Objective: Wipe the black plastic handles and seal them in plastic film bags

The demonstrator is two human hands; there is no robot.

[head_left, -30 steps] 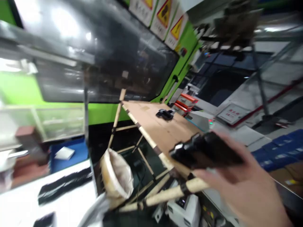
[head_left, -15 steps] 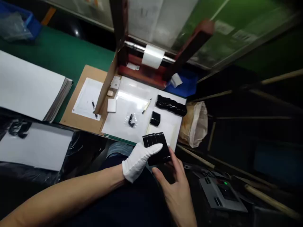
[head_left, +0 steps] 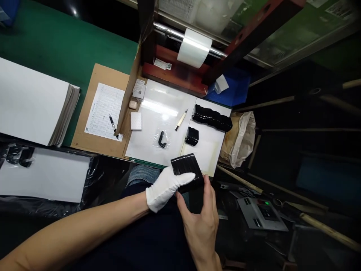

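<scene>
One black stack (head_left: 186,165) is gripped from the left by the gloved left hand (head_left: 166,188) and at its near end by the bare right hand (head_left: 200,220); its long axis points forward, leaning left. Beyond the hands lies the white-topped desk (head_left: 145,145), open along its near edge; dim room (head_left: 290,158) to their right

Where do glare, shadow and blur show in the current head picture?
Head view: a bright streak of glare crosses the white board; the held stack shows thin highlights; shadow swallows much of the right side, though a green light glows there; the left hand and right hand look fairly sharp; the sheet's fine print is too small to read.
</scene>
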